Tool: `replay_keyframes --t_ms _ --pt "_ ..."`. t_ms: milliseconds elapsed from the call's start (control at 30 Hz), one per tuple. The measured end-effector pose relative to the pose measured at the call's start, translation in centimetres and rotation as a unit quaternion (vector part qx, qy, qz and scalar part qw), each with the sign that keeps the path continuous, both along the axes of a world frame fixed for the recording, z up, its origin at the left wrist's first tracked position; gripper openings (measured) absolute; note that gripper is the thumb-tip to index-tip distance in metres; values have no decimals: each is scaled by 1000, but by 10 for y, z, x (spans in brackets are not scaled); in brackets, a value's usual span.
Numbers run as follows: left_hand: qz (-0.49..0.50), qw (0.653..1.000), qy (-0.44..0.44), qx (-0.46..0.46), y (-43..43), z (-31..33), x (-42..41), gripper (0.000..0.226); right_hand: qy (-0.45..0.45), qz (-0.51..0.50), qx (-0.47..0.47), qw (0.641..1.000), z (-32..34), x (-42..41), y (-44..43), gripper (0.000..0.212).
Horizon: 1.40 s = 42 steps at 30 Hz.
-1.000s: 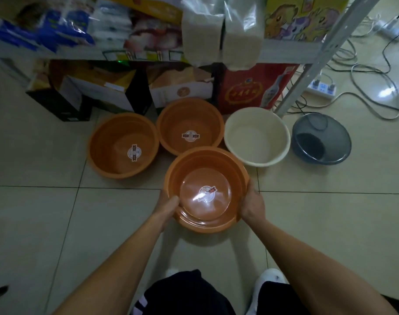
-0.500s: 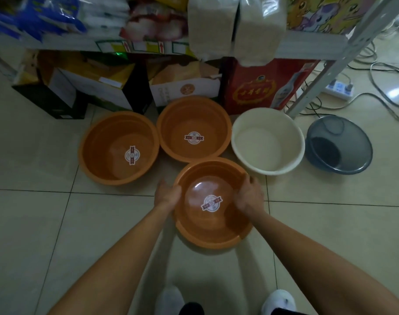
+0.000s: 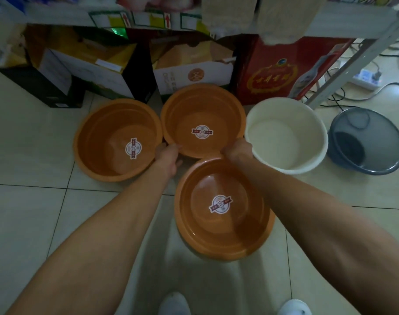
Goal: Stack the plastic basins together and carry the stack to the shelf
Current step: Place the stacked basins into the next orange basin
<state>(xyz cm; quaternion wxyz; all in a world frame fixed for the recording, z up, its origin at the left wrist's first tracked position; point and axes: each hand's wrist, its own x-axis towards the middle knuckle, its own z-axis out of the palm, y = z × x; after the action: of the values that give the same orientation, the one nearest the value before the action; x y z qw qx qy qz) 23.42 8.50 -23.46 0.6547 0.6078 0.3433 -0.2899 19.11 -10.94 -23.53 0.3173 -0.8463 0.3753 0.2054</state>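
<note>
Three orange plastic basins stand on the tiled floor. The nearest orange basin (image 3: 250, 226) sits between my forearms, free of both hands. My left hand (image 3: 169, 154) and my right hand (image 3: 237, 149) each grip the near rim of the middle orange basin (image 3: 182, 114) behind it. The left orange basin (image 3: 98, 144) touches it on the left. A white basin (image 3: 307, 137) stands to the right, with a dark grey basin (image 3: 375, 142) beyond it. The shelf (image 3: 344, 30) runs across the top, its slanted leg at the right.
Under the shelf stand cardboard boxes (image 3: 85, 71) and a red gift box (image 3: 273, 76), right behind the basins. A power strip (image 3: 366, 79) and cables lie on the floor at the far right. My white shoes (image 3: 173, 303) show at the bottom edge.
Both hands let go of the nearest orange basin, which now rests on the floor, and reached forward to the rim of the middle orange basin. The view has tilted closer to the shelf.
</note>
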Motion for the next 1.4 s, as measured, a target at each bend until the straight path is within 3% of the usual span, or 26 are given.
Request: replay_keyframes --t_ms 100,200,333,433,567,700,867,1000,1067,1167,1400 --pt "4 1000 21 10 2 -10 -11 50 -2 -65 35 997 -4 -15 -3 67" --pt "-13 1000 1 6 -3 11 -16 47 -22 -194 144 970 3 -17 -12 79" --pt "1 999 -37 -19 -18 24 -3 64 -75 -267 226 934 14 1 -3 34" --pt "22 999 -28 -20 -21 33 -7 60 -114 -304 249 912 29 -4 -2 28" --pt "25 999 -20 -25 -10 46 -28 59 -155 -319 288 889 62 -32 -5 18" --pt "35 999 -35 0 8 79 -51 48 -188 -274 320 887 97 -59 -6 24" --pt "38 999 -24 31 39 118 -71 22 -201 -238 378 871 135 -95 -9 32" --pt "6 999 -31 29 63 134 -107 25 -155 -199 391 885 135 -149 -20 47" --pt "-49 998 -26 37 74 131 -131 25 -127 -186 383 896 131 -184 -23 44" --pt "-104 993 -14 61 83 129 -165 38 -63 -200 361 908 123 -234 -22 42" --pt "-214 973 -37 78 80 116 -221 63 26 -259 288 922 90 -298 0 66"
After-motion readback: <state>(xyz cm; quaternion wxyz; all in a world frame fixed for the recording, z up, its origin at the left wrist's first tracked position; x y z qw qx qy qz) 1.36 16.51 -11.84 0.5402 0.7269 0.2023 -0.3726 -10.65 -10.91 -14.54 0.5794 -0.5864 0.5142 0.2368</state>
